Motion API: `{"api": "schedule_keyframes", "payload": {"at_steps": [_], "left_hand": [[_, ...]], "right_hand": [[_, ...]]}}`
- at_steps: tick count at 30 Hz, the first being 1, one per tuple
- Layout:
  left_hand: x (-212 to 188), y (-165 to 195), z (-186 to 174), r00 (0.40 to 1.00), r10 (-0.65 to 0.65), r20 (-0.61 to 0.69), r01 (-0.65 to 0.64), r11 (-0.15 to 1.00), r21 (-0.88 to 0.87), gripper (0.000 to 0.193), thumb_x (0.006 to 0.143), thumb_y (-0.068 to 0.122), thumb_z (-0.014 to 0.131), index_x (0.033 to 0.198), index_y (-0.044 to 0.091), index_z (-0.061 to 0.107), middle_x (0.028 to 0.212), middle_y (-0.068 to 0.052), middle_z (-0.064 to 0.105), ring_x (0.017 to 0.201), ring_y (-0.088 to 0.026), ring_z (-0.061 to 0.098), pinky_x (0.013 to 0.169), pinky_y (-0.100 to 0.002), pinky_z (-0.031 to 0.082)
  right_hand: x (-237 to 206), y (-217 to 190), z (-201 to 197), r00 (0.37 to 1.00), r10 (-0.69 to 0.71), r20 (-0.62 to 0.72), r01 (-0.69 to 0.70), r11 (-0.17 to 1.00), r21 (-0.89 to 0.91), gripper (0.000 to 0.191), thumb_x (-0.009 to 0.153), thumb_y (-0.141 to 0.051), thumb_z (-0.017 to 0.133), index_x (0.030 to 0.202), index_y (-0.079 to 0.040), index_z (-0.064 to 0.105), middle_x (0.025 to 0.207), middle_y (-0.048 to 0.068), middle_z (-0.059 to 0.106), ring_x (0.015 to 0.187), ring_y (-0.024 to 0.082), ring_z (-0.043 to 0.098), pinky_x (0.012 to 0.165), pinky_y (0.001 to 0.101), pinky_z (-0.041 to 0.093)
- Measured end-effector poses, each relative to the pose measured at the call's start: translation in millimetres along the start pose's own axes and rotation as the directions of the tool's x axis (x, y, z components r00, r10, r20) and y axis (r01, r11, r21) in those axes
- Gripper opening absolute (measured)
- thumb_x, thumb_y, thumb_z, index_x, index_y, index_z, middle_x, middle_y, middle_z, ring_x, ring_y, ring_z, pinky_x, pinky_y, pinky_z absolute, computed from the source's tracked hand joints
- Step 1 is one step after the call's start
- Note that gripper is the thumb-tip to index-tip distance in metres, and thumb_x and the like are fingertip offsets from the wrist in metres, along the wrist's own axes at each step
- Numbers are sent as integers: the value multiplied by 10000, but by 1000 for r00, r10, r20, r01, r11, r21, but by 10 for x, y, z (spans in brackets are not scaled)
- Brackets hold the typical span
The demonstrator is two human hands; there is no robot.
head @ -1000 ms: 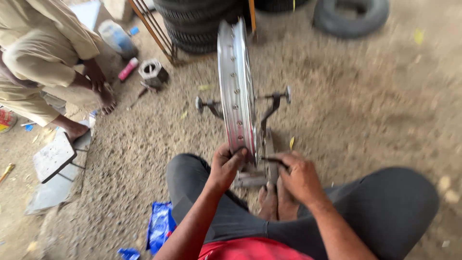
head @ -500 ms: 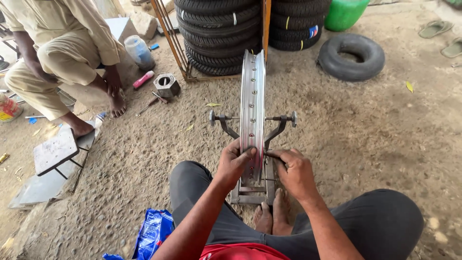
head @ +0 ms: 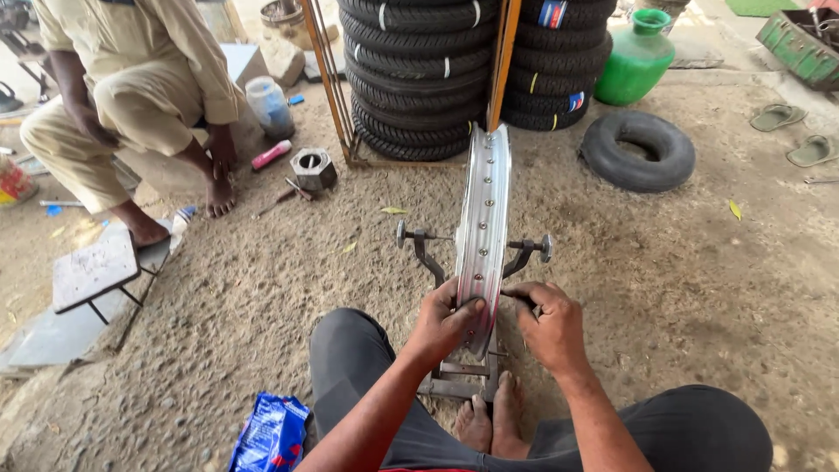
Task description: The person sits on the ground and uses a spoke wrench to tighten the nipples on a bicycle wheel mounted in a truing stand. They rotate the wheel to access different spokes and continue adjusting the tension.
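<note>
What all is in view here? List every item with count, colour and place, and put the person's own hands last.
wheel rim: one, silver, upright in the stand at centre
truing stand: one, dark metal, on the sandy ground, arms either side of the rim
stacked tyres: many, black, in a rack behind the rim
loose tyre: one, black, flat on the ground at right
jug: one, green, top right
sandals: two, grey-green, far right
packet: one, blue, near bottom left
small stool: one, grey, left
seated person: one, beige clothes, top left
left hand: gripping the rim's lower edge
right hand: beside the rim, closed on a small tool
</note>
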State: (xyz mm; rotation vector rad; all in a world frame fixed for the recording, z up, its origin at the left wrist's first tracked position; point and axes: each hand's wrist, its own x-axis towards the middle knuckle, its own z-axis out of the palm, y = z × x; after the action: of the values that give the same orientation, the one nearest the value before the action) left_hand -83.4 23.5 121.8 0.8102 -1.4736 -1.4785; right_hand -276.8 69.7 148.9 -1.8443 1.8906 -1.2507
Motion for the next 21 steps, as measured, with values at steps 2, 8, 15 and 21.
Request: {"api": "schedule_keyframes", "payload": {"at_steps": [2,8,15,21], "left_hand": [[3,-10,-5,1000,15,3,-15,1000,19,112,997,124,651,1075,46,668,839,-9,686,736,-78,615,652,-292,529],[-1,-64,-25,999,-12,29,12,1000,-10,121,990,101,649,1098,47,664,830,-2,689,722,-71,628,632,-283,532],[19,-79,-6,994,27,106,-15,994,-111,121,1010,80,614,1120,47,653,831,-27,707,712,-91,680,626,-294,582],[-25,-26,33,996,28,79,-23,998,-61,154,1002,73,611,1143,37,661,830,-26,712,710,-89,674,621,-292,570]], "right_hand": [[15,-25,20,998,-42,-37,41,999,-27,188,858,-44,727,1020,-112,795,945,67,770,767,171,741,600,323,591],[47,-15,6,977,-199,-70,193,977,-92,210,812,-13,722,995,-96,782,926,91,760,812,219,733,678,342,586],[124,15,-25,954,-296,-54,289,951,-113,194,783,-15,762,965,-80,771,952,85,777,876,237,735,765,367,593],[130,9,-57,941,-337,-17,332,933,-137,201,773,-7,768,965,-66,768,943,87,779,899,249,733,837,387,583]]}}
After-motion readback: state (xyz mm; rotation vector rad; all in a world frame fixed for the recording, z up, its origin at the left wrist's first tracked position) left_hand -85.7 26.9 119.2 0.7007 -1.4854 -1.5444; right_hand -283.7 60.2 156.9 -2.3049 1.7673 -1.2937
